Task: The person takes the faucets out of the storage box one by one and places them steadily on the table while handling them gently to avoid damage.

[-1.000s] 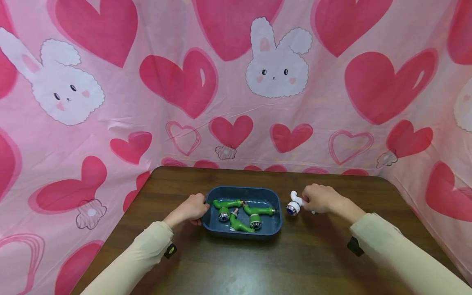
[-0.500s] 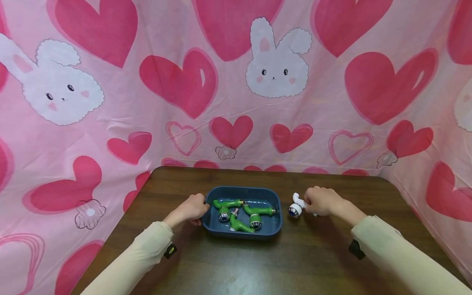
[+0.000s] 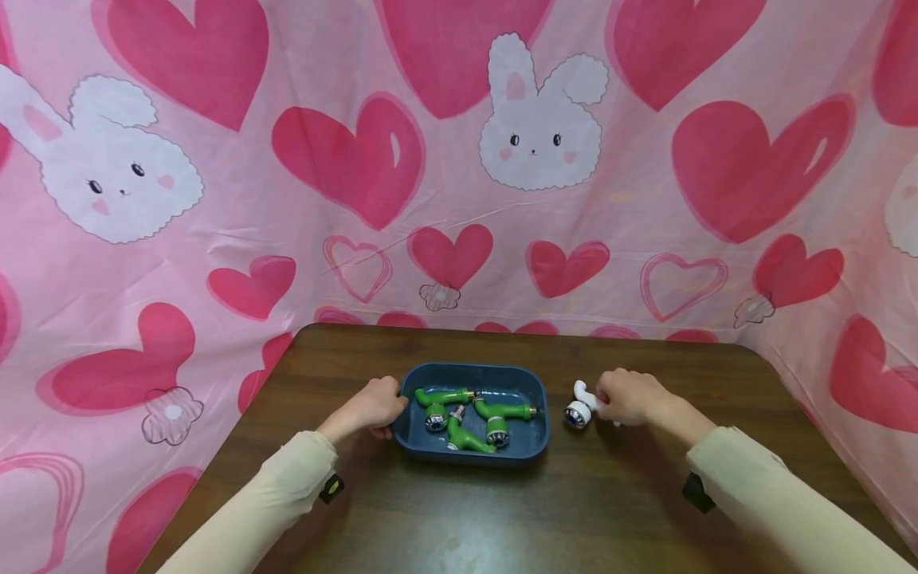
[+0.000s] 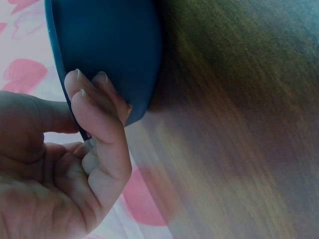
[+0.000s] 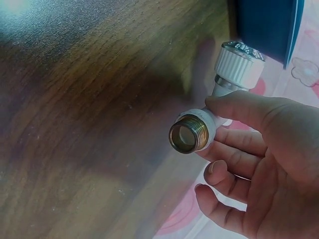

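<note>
My left hand (image 3: pixel 370 406) grips the left end of a dark blue plastic basin (image 3: pixel 469 458). In the left wrist view the thumb lies over the basin's rim, while the fingers (image 4: pixel 102 112) press against its outer wall. A white plastic faucet (image 3: pixel 578 414) is pinched between the thumb and fingers of my right hand (image 3: pixel 633 399), just right of the basin. The right wrist view shows its brass threaded end (image 5: pixel 185 137) and ribbed knob (image 5: pixel 239 67). Inside the basin lie three green faucets, one at the left (image 3: pixel 435 418), one at the front (image 3: pixel 468 438) and one at the right (image 3: pixel 498 430).
The brown wooden table (image 3: pixel 459 518) carries the basin near its middle. Behind and at both sides hangs a pink cloth (image 3: pixel 459 207) printed with hearts and rabbits. A dark strap device (image 3: pixel 696 493) sits under the right sleeve, another (image 3: pixel 331 488) under the left.
My right hand has shifted a little to the right and toward me, carrying the white faucet farther from the basin. My left hand and the basin have stayed in place.
</note>
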`<state>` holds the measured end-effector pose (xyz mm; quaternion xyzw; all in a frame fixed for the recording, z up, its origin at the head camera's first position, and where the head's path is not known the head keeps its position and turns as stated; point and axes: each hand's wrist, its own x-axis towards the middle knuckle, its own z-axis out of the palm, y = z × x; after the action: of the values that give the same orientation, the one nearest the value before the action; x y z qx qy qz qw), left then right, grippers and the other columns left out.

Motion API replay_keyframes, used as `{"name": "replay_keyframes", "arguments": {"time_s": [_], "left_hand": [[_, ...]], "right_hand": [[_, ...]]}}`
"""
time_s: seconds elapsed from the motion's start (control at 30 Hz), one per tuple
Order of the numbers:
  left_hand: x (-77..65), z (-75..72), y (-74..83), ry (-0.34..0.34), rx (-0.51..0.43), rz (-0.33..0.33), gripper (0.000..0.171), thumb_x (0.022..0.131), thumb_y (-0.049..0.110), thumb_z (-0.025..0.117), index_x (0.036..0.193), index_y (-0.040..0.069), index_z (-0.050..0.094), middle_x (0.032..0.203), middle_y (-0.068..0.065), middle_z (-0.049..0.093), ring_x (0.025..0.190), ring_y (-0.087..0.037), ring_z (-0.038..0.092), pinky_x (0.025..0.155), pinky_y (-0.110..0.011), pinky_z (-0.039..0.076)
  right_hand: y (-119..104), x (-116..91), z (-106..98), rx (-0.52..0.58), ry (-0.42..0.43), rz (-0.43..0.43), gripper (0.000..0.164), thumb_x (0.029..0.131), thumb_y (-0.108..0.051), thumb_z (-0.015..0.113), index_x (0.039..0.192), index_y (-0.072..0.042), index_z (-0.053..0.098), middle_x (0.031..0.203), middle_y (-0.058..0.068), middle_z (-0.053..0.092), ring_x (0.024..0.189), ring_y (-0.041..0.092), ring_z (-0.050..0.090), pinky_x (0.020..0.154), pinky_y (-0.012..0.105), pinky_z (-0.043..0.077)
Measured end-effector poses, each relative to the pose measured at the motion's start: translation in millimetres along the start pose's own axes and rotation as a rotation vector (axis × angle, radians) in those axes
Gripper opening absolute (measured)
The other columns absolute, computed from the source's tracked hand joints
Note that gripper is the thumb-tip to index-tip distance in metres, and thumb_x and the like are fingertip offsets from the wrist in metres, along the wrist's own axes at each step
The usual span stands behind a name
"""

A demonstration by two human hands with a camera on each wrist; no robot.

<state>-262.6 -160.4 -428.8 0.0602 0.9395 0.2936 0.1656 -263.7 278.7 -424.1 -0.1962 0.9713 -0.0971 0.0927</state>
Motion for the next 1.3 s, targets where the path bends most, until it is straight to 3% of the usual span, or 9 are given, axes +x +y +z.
{"name": "replay_keyframes", "arguments": {"time_s": [0.47, 0.53, 0.67, 0.73, 0.77, 1.0, 1.1, 1.13, 1.3], "left_hand": [[0.5, 0.5, 0.5, -0.011, -0.019, -0.011, 0.022, 0.106, 0.009, 0.056, 0.09, -0.003, 0.064, 0.067, -0.015, 0.063, 0.049, -0.021, 0.067, 0.048, -0.033, 0.059], [11.0, 5.1, -13.9, -0.019, -0.024, 0.03, 0.023, 0.107, 0.011, 0.056, 0.09, -0.002, 0.064, 0.067, -0.014, 0.063, 0.048, -0.02, 0.066, 0.048, -0.032, 0.059], [11.6, 3.8, -15.5, -0.024, -0.03, 0.039, 0.024, 0.106, 0.011, 0.056, 0.087, -0.002, 0.063, 0.066, -0.014, 0.063, 0.048, -0.021, 0.067, 0.048, -0.034, 0.059], [10.0, 3.4, -14.4, -0.015, -0.031, 0.037, 0.024, 0.106, 0.012, 0.056, 0.088, -0.002, 0.063, 0.066, -0.014, 0.063, 0.048, -0.021, 0.066, 0.047, -0.033, 0.059], [0.0, -1.3, -0.7, -0.009, -0.03, 0.001, 0.023, 0.105, 0.008, 0.056, 0.087, -0.004, 0.064, 0.066, -0.015, 0.064, 0.048, -0.022, 0.067, 0.048, -0.034, 0.06], [-2.6, -0.7, 2.0, -0.002, -0.008, 0.003, 0.025, 0.107, 0.009, 0.055, 0.087, -0.003, 0.065, 0.065, -0.014, 0.064, 0.048, -0.021, 0.066, 0.048, -0.034, 0.059], [-1.5, -1.5, 0.3, -0.015, -0.02, 0.01, 0.024, 0.106, 0.008, 0.055, 0.086, -0.003, 0.063, 0.065, -0.015, 0.064, 0.049, -0.022, 0.067, 0.048, -0.035, 0.06], [8.3, 2.7, -12.7, -0.02, -0.02, 0.048, 0.026, 0.106, 0.011, 0.055, 0.086, -0.002, 0.063, 0.065, -0.013, 0.064, 0.047, -0.02, 0.066, 0.047, -0.033, 0.059], [8.7, 1.6, -12.5, -0.026, -0.025, 0.046, 0.026, 0.106, 0.011, 0.055, 0.085, -0.002, 0.063, 0.065, -0.014, 0.064, 0.048, -0.021, 0.067, 0.047, -0.034, 0.059]], "right_hand": [[5.3, -1.3, 9.8, 0.017, -0.009, 0.018, 0.028, 0.088, -0.015, 0.077, 0.068, -0.018, 0.059, 0.064, -0.004, 0.053, 0.056, 0.013, 0.05, 0.051, 0.032, 0.038], [5.4, -1.6, 10.5, 0.019, -0.014, 0.02, 0.027, 0.088, -0.015, 0.077, 0.068, -0.018, 0.059, 0.064, -0.004, 0.053, 0.056, 0.013, 0.05, 0.051, 0.032, 0.038], [6.2, -2.2, 11.3, 0.025, -0.017, 0.021, 0.027, 0.089, -0.015, 0.077, 0.069, -0.018, 0.06, 0.064, -0.004, 0.053, 0.056, 0.013, 0.049, 0.052, 0.031, 0.038], [6.7, -2.7, 11.7, 0.029, -0.016, 0.019, 0.027, 0.089, -0.015, 0.077, 0.069, -0.018, 0.06, 0.065, -0.004, 0.053, 0.057, 0.013, 0.049, 0.052, 0.032, 0.038], [7.2, -2.9, 11.8, 0.029, -0.012, 0.017, 0.027, 0.089, -0.015, 0.077, 0.069, -0.018, 0.06, 0.065, -0.004, 0.053, 0.057, 0.013, 0.049, 0.052, 0.032, 0.038], [8.8, -4.6, 13.2, 0.03, -0.017, 0.016, 0.027, 0.09, -0.016, 0.078, 0.069, -0.018, 0.06, 0.065, -0.004, 0.053, 0.057, 0.013, 0.05, 0.052, 0.032, 0.039], [8.6, -5.1, 12.5, 0.034, -0.023, 0.02, 0.027, 0.09, -0.016, 0.078, 0.07, -0.017, 0.06, 0.066, -0.004, 0.053, 0.058, 0.013, 0.05, 0.053, 0.032, 0.04], [8.6, -5.3, 12.3, 0.033, -0.025, 0.016, 0.026, 0.091, -0.016, 0.078, 0.071, -0.017, 0.061, 0.066, -0.004, 0.054, 0.058, 0.013, 0.05, 0.053, 0.032, 0.04], [8.3, -5.9, 11.2, 0.037, -0.034, 0.019, 0.024, 0.092, -0.016, 0.078, 0.074, -0.017, 0.063, 0.068, -0.003, 0.054, 0.059, 0.014, 0.051, 0.053, 0.031, 0.041]]}}
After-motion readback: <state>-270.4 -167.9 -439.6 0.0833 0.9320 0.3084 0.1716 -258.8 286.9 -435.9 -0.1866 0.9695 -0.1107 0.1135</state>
